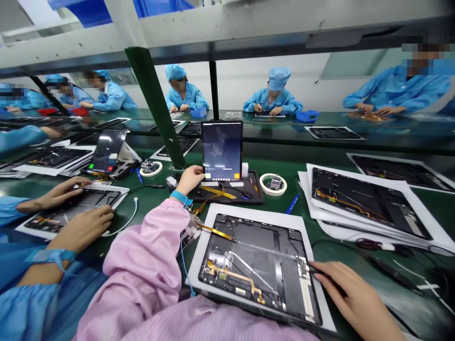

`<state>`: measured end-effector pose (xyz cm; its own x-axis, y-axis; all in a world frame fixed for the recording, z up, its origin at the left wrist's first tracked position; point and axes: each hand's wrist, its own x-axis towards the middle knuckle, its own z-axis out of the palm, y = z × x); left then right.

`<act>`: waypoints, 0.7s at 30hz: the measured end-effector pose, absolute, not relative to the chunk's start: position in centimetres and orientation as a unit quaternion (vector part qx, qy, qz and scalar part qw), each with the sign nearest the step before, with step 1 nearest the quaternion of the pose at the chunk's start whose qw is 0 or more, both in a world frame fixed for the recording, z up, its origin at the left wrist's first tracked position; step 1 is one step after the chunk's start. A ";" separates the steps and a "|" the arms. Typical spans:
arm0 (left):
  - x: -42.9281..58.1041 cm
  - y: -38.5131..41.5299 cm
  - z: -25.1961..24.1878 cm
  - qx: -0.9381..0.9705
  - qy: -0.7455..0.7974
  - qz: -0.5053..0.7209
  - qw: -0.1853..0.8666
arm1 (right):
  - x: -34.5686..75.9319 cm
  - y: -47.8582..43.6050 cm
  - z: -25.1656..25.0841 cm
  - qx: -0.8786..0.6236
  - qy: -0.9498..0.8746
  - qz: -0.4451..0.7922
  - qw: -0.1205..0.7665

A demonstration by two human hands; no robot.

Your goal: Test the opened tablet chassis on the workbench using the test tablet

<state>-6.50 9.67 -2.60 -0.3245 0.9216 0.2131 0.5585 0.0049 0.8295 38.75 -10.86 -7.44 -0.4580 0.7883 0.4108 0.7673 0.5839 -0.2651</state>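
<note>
An open tablet housing (256, 246), its inner parts and gold flex cables showing, lies on a white sheet (199, 251) in front of me. My right hand (351, 289) is closed at the housing's right edge, pinching a dark cable plug (314, 269) against it. Behind the housing a lit tablet screen (222, 154) stands upright in a black tray (254, 187). My left hand (192, 179), a blue strap at its wrist, has its fingers closed at the screen's lower left edge; the fingertips are partly hidden. A gold flex cable (216, 231) runs leftward from the housing.
At right, more tablet housings (369, 199) are stacked on white sheets. A tape roll (273, 184) and a blue pen (292, 203) lie between. Close on my left, a co-worker's hands (80, 227) work on another housing. A green post (154, 104) and overhead shelf cross the view.
</note>
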 end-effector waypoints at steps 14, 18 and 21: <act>-6.0 10.3 -2.8 0.542 0.614 0.524 0.232 | 39.0 -10.4 -7.7 -0.449 -0.855 0.014 0.260; -5.7 11.3 -2.4 0.500 0.619 0.552 0.247 | 38.8 -10.4 -7.6 -0.443 -0.853 0.012 0.275; -5.4 12.1 -2.5 0.481 0.628 0.567 0.230 | 38.8 -10.4 -7.6 -0.442 -0.854 0.011 0.276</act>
<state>-5.37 12.05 -2.46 -0.4324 0.8642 0.2574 0.3431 -0.1063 0.9333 38.82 -10.41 -7.55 -0.4577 0.7602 0.4610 0.7482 0.6095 -0.2622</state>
